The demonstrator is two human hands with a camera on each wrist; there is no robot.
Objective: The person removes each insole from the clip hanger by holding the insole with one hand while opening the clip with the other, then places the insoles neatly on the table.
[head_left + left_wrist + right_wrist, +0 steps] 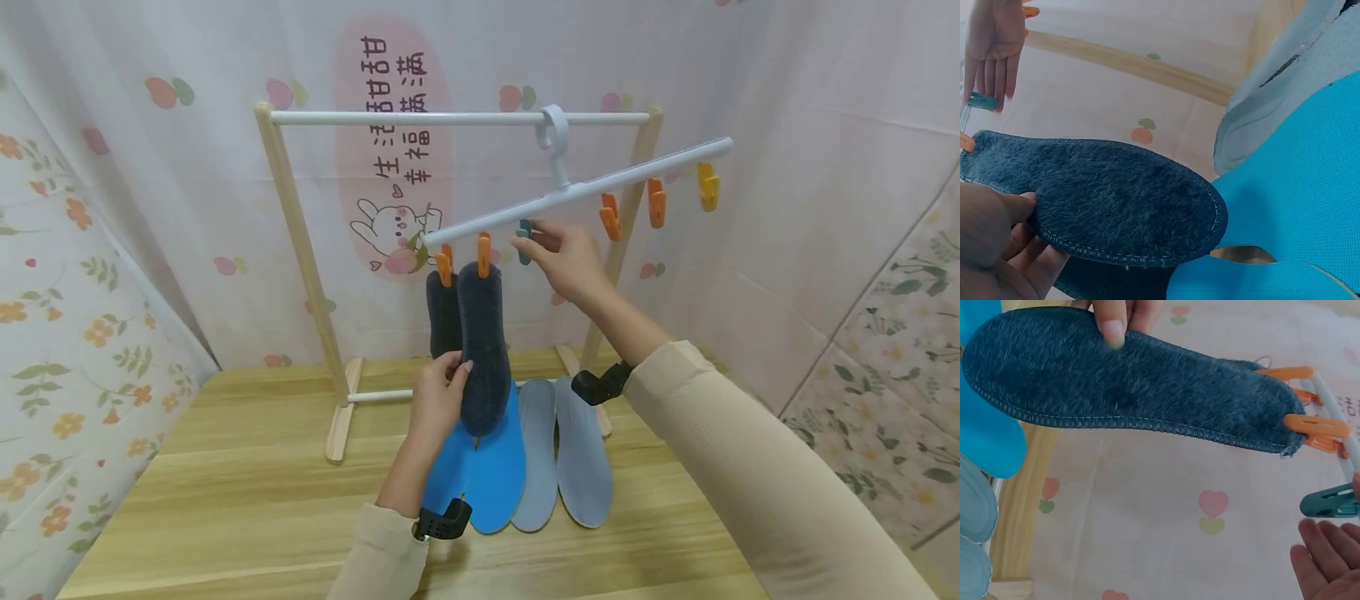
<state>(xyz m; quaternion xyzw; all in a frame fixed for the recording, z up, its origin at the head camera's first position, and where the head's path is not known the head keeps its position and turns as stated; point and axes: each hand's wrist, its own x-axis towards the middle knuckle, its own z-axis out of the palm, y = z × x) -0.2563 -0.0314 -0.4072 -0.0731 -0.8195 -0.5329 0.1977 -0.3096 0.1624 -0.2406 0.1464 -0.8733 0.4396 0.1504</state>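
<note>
A dark fuzzy insole (484, 358) hangs from an orange clip (484, 254) on a white clip hanger (558, 198). My left hand (438, 392) pinches its edge, thumb on the furry face in the left wrist view and fingers behind. A second dark insole (442, 312) hangs behind it from another orange clip (445, 267). My right hand (567, 258) is at the teal clip (1329, 502), beside the front insole's clip. Its fingers (1322, 550) are extended just below the clip in the right wrist view, with the thumb near the clip's other side.
The hanger hooks over the white bar (405, 119) of a wooden rack (300, 250) and tilts, left end lower. Two orange clips and a yellow clip (708, 187) hang at its right. Blue insoles (495, 483) and grey insoles (585, 458) lie on the wooden table (225, 500).
</note>
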